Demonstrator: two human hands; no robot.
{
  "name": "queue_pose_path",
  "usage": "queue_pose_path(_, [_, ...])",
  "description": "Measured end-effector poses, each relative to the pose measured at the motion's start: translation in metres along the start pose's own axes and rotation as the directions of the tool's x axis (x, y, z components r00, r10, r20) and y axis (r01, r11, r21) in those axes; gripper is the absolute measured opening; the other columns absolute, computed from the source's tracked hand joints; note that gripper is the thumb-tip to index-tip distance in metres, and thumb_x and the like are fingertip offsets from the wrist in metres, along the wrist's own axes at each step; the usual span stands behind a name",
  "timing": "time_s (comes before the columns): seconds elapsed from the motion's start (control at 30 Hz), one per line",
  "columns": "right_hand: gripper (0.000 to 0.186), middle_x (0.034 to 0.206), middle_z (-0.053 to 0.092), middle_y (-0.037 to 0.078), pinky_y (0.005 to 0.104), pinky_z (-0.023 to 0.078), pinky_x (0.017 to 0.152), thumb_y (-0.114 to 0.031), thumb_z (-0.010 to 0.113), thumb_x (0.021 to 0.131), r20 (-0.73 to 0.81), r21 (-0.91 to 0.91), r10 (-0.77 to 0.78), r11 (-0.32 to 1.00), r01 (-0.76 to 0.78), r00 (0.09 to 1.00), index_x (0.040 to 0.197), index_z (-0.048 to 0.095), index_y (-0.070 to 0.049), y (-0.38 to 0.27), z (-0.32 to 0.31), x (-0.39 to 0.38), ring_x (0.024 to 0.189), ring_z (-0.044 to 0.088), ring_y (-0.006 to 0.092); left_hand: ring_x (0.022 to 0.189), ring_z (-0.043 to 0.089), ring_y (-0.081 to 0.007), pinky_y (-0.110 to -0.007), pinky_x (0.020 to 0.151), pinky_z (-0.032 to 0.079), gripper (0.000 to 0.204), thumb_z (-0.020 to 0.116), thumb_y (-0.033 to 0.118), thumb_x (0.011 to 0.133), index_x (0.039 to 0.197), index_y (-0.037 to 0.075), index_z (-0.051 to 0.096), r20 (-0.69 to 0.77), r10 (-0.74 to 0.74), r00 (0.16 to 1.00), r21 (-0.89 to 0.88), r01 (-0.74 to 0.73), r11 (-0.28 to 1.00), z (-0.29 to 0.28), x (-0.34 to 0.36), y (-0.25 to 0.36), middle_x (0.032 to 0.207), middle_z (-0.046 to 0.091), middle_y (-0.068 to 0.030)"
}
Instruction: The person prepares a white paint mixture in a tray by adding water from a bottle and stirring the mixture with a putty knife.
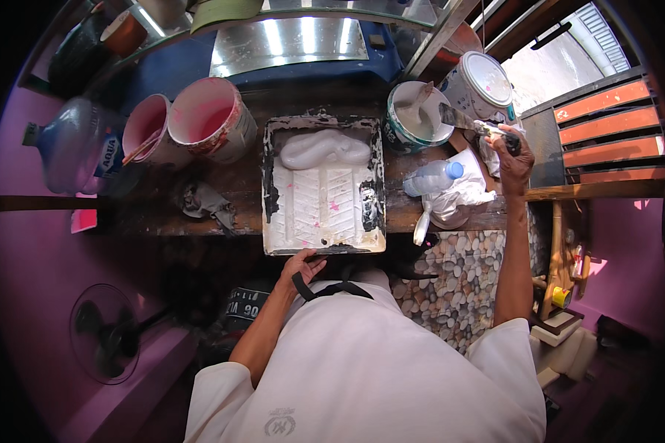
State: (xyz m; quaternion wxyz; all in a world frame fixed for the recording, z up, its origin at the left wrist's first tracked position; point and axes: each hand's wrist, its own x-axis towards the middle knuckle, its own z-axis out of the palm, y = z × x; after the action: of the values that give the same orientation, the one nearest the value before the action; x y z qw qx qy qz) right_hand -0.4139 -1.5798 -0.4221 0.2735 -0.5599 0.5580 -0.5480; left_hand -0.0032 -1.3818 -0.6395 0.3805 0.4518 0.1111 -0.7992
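Observation:
A paint tray (pixel 271 184) smeared with white paint lies on a dark wooden bench, with a pool of white paint at its far end. My left hand (pixel 301 264) rests at the tray's near edge, fingers curled on the rim. My right hand (pixel 511 151) is raised at the right, gripping the dark handle of a scraper (pixel 462 119) whose blade points left over an open can of white paint (pixel 419 114). A closed paint can (pixel 483 83) stands behind it.
Two pink-stained buckets (pixel 199 122) stand left of the tray, a large water jug (pixel 74 144) further left. A crumpled rag (pixel 207 201), a small plastic bottle (pixel 430 177) and white cloth (pixel 462 193) lie on the bench. A fan (pixel 105 332) stands lower left.

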Motion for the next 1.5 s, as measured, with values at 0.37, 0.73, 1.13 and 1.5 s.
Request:
queue_pose_path(0.37, [0.017, 0.069, 0.063, 0.006, 0.0254, 0.048, 0.058, -0.012, 0.067, 0.079, 0.127, -0.26, 0.01, 0.965, 0.023, 0.992, 0.092, 0.061, -0.002, -0.001, 0.157, -0.06, 0.063, 0.059, 0.0081, 0.099, 0.06, -0.0247, -0.037, 0.089, 0.051, 0.02, 0.055, 0.007, 0.087, 0.105, -0.002, 0.051, 0.049, -0.032, 0.998, -0.007, 0.032, 0.999, -0.005, 0.002, 0.002, 0.105, 0.06, -0.0142])
queue_pose_path(0.73, [0.027, 0.06, 0.061, 0.011, 0.0313, 0.047, 0.058, -0.026, 0.066, 0.072, 0.313, -0.363, 0.229, 0.926, -0.107, 0.922, 0.069, 0.063, 0.0, 0.039, 0.214, -0.043, 0.055, 0.058, 0.0174, 0.092, 0.061, -0.0191, -0.035, 0.087, 0.051, 0.019, 0.056, 0.007, 0.088, 0.105, -0.001, 0.055, 0.043, 0.055, 0.998, 0.086, -0.058, 0.995, 0.009, -0.014, 0.005, 0.102, 0.061, -0.0095])
queue_pose_path(1.13, [0.033, 0.069, 0.064, 0.018, 0.0356, 0.049, 0.065, -0.032, 0.066, 0.076, 0.37, -0.322, 0.158, 0.946, -0.033, 0.915, 0.081, 0.064, 0.001, 0.031, 0.226, -0.036, 0.062, 0.062, 0.028, 0.096, 0.06, -0.018, -0.034, 0.089, 0.051, 0.024, 0.059, 0.006, 0.087, 0.109, 0.0, 0.053, 0.07, -0.004, 0.998, 0.09, -0.003, 0.996, 0.007, -0.011, 0.008, 0.106, 0.061, -0.0076])
queue_pose_path(1.5, [0.029, 0.065, 0.062, 0.017, 0.0364, 0.048, 0.059, -0.027, 0.067, 0.076, 0.409, -0.281, 0.038, 0.956, 0.086, 0.912, 0.078, 0.063, 0.002, 0.033, 0.236, -0.053, 0.058, 0.061, 0.0289, 0.092, 0.062, -0.0204, -0.035, 0.087, 0.053, 0.02, 0.059, 0.005, 0.086, 0.104, -0.002, 0.054, 0.054, 0.016, 0.998, 0.048, -0.019, 0.999, 0.003, -0.008, 0.004, 0.1, 0.062, -0.0098])
